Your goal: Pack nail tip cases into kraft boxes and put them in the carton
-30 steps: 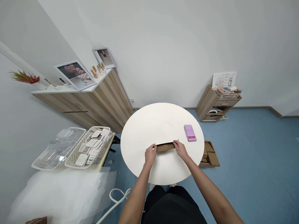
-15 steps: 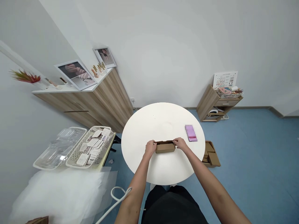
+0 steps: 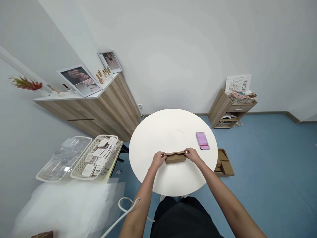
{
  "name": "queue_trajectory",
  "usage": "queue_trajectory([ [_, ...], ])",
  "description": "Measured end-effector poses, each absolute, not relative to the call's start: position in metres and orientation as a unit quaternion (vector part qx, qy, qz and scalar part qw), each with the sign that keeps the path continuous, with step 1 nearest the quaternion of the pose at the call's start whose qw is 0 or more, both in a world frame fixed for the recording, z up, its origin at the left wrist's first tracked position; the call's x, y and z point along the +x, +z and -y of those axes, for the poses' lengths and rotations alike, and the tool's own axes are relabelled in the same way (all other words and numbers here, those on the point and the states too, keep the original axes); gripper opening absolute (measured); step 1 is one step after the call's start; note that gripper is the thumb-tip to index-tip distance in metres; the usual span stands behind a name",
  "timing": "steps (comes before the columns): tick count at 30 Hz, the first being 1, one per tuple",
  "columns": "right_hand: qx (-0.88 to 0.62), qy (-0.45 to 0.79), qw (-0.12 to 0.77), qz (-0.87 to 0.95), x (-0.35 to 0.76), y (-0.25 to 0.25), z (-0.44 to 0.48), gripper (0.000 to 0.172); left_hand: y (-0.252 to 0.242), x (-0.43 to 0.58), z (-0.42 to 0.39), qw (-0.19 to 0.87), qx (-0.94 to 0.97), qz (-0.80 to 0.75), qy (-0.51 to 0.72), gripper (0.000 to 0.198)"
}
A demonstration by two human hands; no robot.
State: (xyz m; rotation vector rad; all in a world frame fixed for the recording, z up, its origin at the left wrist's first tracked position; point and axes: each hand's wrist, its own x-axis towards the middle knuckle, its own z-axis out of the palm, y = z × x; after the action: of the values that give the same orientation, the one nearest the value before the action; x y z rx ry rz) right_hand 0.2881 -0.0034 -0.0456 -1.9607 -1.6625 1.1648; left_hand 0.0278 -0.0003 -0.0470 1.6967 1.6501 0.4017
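head view: left hand [image 3: 158, 160] and right hand [image 3: 192, 155] pinch opposite ends of a kraft cardboard box [image 3: 175, 157], its inside hidden, on a round white table [image 3: 148, 138]. a beige slotted basket [image 3: 96, 157] holds white cards beside a clear plastic tray [image 3: 64, 158]; a pink item [image 3: 202, 141] on the table is too blurred to identify
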Motion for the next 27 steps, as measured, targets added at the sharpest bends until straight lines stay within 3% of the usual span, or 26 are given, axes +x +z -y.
queue_trajectory([
  [7, -0.631, 0.32, 0.229, 0.669, 0.29, -0.065, 0.043, 0.041, -0.081, 0.023, 0.045, 0.3, 0.717, -0.565, 0.277, 0.035],
  [17, -0.638, 0.235, 0.199, 0.705, 0.277, -0.086, 0.08, 0.051, -0.104, 0.027, 0.073, 0.188, 0.775, -0.552, 0.245, 0.052],
  [22, -0.639, 0.24, 0.186, 0.707, 0.273, -0.085, 0.076, 0.055, -0.104, 0.023, 0.061, 0.165, 0.799, -0.527, 0.237, 0.05],
  [27, -0.65, 0.217, 0.202, 0.7, 0.269, -0.079, 0.076, 0.046, -0.088, 0.019, 0.036, 0.177, 0.826, -0.495, 0.205, 0.05],
])
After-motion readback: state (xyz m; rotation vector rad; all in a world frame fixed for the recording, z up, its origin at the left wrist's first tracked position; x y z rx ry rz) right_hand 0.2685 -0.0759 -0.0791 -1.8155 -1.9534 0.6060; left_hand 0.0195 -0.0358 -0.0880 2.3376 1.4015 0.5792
